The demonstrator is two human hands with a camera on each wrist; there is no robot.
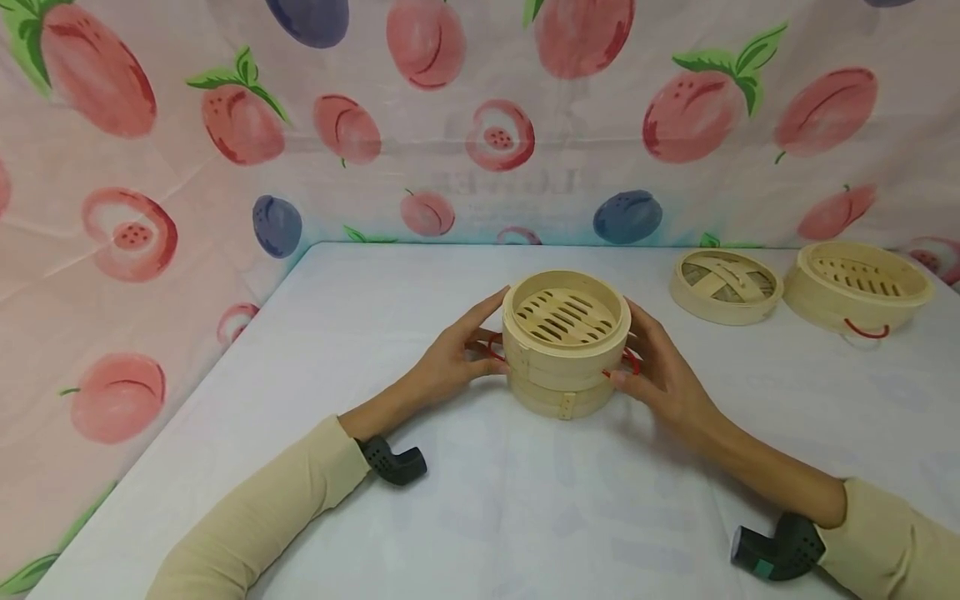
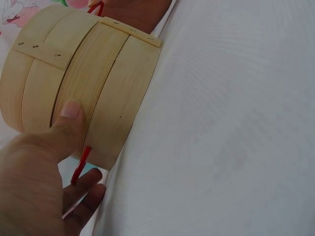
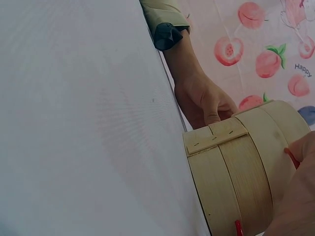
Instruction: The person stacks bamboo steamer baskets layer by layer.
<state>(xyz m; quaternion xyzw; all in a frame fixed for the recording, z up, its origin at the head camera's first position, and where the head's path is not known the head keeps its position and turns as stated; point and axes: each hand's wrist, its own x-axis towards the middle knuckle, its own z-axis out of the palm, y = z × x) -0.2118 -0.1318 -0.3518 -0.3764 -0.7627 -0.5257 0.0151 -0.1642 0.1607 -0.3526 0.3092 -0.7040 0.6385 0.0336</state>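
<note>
Two round bamboo steamer baskets stand stacked upright on the table's middle. The upper steamer basket (image 1: 551, 364) shows a slatted floor inside its rim, and the lower steamer basket (image 1: 536, 398) rests on the white cloth. My left hand (image 1: 447, 360) holds the stack from the left, its thumb on the near wall (image 2: 73, 93) in the left wrist view. From the right side my right hand (image 1: 672, 383) grips the upper basket, thumb in front and fingers behind. Red cord handles (image 1: 632, 362) stick out beside both hands. Some fingertips are hidden behind the baskets.
At the back right lies a woven bamboo lid (image 1: 726, 310). Touching or close beside it is a larger steamer basket (image 1: 847, 302) with a red handle. A white cloth (image 1: 480, 517) covers the table, and a peach-print curtain (image 1: 562, 158) hangs behind it.
</note>
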